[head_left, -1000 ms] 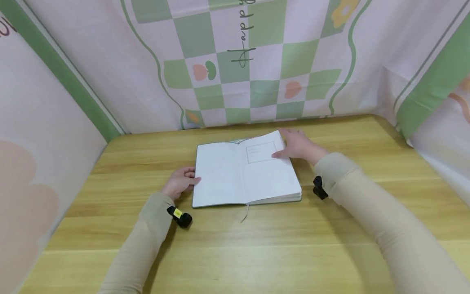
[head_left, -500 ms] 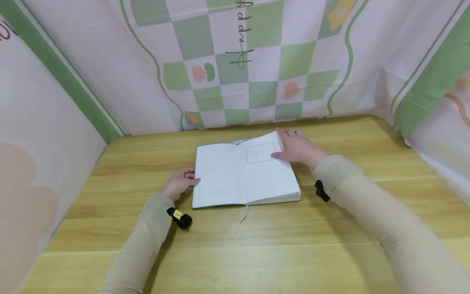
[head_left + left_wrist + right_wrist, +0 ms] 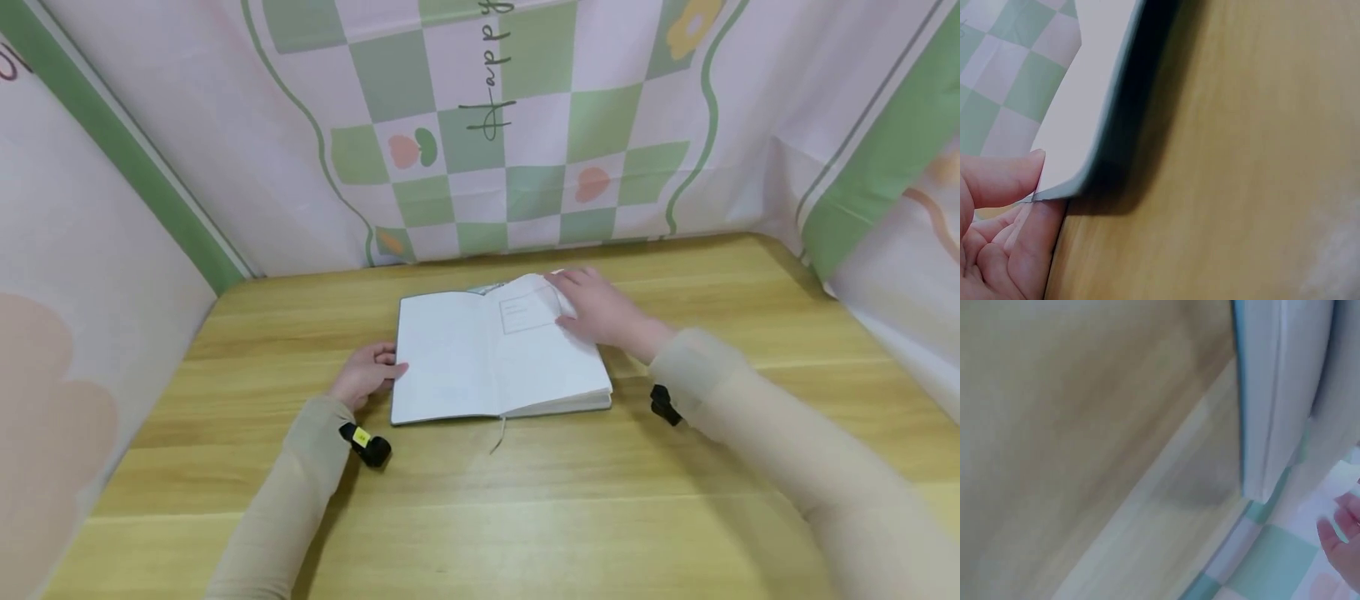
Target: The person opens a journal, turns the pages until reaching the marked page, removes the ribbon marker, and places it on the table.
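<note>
An open notebook (image 3: pixel 442 358) with blank left side and grey cover lies in the middle of the table. My left hand (image 3: pixel 365 375) pinches its left edge, thumb on top and fingers below; the left wrist view shows the cover corner (image 3: pixel 1066 169) between them, raised off the wood. At the upper right corner, my right hand (image 3: pixel 606 312) pinches the right-hand page (image 3: pixel 551 362), which has a printed box (image 3: pixel 527 308) and bends up there. In the right wrist view the page block (image 3: pixel 1266 394) shows edge-on, with the right fingertips (image 3: pixel 1330 537) at the far right, partly cut off.
A thin ribbon bookmark (image 3: pixel 501 433) trails from the notebook's spine onto the wooden table (image 3: pixel 465 533). A patterned bit (image 3: pixel 487 289) peeks out behind the top edge. Behind stands a green-and-white checked cloth (image 3: pixel 480 183), with cloth walls at both sides.
My right hand has shifted slightly inward over the upper right corner, and the page there now curves more toward the spine. The left hand stays on the left edge.
</note>
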`<state>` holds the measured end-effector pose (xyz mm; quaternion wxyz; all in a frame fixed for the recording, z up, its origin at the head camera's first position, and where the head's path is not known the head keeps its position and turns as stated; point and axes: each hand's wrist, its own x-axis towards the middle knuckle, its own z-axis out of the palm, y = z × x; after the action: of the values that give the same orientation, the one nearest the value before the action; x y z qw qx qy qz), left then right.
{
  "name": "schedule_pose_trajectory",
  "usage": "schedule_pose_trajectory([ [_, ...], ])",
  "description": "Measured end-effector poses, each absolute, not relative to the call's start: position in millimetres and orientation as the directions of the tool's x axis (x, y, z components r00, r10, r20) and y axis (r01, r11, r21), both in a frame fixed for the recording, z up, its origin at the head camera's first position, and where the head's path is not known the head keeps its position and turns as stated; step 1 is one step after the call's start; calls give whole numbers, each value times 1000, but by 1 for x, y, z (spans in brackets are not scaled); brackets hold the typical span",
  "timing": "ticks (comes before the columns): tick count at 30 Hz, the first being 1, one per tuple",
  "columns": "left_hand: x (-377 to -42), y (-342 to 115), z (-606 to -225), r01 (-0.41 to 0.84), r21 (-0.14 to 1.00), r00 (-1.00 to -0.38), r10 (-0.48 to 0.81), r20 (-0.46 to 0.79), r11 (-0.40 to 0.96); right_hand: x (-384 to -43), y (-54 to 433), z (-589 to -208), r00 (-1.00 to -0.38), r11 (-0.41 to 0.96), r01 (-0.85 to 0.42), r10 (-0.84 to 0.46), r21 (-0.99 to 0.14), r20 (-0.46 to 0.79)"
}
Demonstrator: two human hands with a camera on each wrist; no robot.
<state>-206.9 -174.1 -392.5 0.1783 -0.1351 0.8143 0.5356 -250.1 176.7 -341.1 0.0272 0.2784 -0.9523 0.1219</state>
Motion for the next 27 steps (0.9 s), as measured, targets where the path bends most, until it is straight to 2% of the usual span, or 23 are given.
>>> schedule_pose_trajectory([
  [3, -207, -174, -392, -407, 826, -902, -33, -430, 391, -242, 174, -336, -828, 778, -560, -540, -283, 152],
  [8, -207, -174, -392, -419, 818, -897, -43, -439, 395, -227, 172, -328, -859, 752, -505, -486, -423, 160],
  [13, -206, -175, -391, -416, 820, -898, -39, -437, 393, -210, 169, -318, -914, 704, -364, -396, -610, 88],
  [17, -207, -177, -391, -404, 825, -903, -31, -428, 394, -198, 161, -312, -934, 561, -203, -358, -803, -14],
  [20, -207, -177, -392, -406, 824, -902, -30, -430, 395, -191, 153, -312, -911, 413, -139, -409, -900, -47],
  [23, -208, -177, -392, -413, 818, -899, -32, -438, 401, -185, 144, -317, -861, 310, -155, -509, -938, -26],
  [27, -208, -177, -394, -419, 811, -895, -39, -444, 408, -179, 128, -327, -794, 353, -258, -608, -899, -11],
])
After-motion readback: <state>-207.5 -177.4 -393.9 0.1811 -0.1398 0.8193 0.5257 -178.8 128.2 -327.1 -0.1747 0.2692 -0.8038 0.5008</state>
